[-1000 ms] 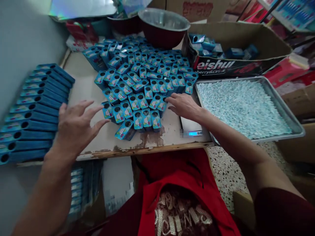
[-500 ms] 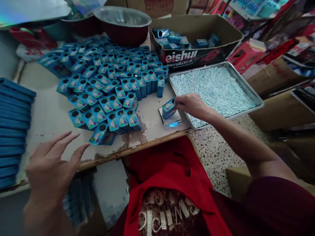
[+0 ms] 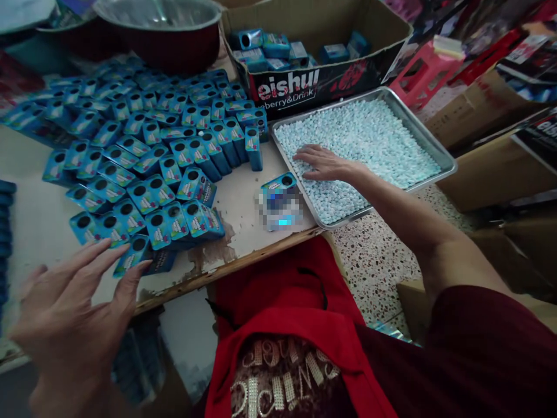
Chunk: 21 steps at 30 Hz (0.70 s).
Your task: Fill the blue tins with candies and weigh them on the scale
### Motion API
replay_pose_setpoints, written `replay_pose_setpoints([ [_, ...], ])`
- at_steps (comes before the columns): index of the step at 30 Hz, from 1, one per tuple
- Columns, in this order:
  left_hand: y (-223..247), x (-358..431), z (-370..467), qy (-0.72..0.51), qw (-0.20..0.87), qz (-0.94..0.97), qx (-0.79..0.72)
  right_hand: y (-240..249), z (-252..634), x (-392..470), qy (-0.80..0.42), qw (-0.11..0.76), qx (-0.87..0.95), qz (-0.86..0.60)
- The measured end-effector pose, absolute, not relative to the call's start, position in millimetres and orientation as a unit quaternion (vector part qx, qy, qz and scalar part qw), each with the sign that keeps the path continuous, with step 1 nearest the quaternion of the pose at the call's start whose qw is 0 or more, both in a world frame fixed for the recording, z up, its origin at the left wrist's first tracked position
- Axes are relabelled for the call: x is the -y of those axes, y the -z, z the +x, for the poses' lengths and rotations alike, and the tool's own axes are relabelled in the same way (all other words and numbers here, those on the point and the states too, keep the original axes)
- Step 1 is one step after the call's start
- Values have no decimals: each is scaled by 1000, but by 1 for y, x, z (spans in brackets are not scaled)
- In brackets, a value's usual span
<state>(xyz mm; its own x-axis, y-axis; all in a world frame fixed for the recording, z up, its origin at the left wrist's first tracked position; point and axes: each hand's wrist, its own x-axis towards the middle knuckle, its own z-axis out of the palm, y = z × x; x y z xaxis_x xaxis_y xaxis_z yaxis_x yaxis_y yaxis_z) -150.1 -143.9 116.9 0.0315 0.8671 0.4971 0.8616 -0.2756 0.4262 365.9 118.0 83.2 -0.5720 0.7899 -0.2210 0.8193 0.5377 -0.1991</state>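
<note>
On a small scale (image 3: pixel 285 222), partly pixelated, stands one blue tin (image 3: pixel 279 183) with a round hole in its top. My right hand (image 3: pixel 321 162) rests on the pale blue candies (image 3: pixel 369 136) at the left side of a metal tray (image 3: pixel 439 174), its fingers spread. My left hand (image 3: pixel 80 290) hovers at the table's front edge, thumb and fingers apart, with nothing in it. Its fingertips are beside the nearest tin (image 3: pixel 134 254) of a large group of blue tins (image 3: pixel 159 191) standing on the table.
Behind the tray is a cardboard box (image 3: pixel 322 87) holding several blue tins. A large metal bowl (image 3: pixel 174 40) stands at the back left. More blue items (image 3: pixel 5 232) are stacked at the far left. A pink stool (image 3: pixel 424 72) is beyond the tray.
My right hand has let go of the tin on the scale and moved right onto the candies. The whole view has shifted, so the table things appear further left.
</note>
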Motion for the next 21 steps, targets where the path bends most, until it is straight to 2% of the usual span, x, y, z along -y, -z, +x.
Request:
replay_pose_setpoints([
  [2,-117,140,-142,-368,-60,700,-609,-73,365,-115,104,74,-881,455],
  [5,-118,135,-125,-369,-77,712,-592,-71,369,-102,77,93,-879,461],
  [10,-109,120,-71,-399,-80,761,-506,-81,390,-96,161,86,-850,494],
  [13,-102,110,-36,-393,-41,781,-484,-82,400,-102,223,22,-797,560],
  [16,-94,101,-16,-392,12,780,-488,-81,407,-104,364,-99,-687,621],
  [18,-88,97,-8,-407,45,768,-492,-81,410,-103,464,-154,-606,627],
  [21,-73,87,5,-436,125,725,-518,-82,416,-100,540,-190,-562,597],
])
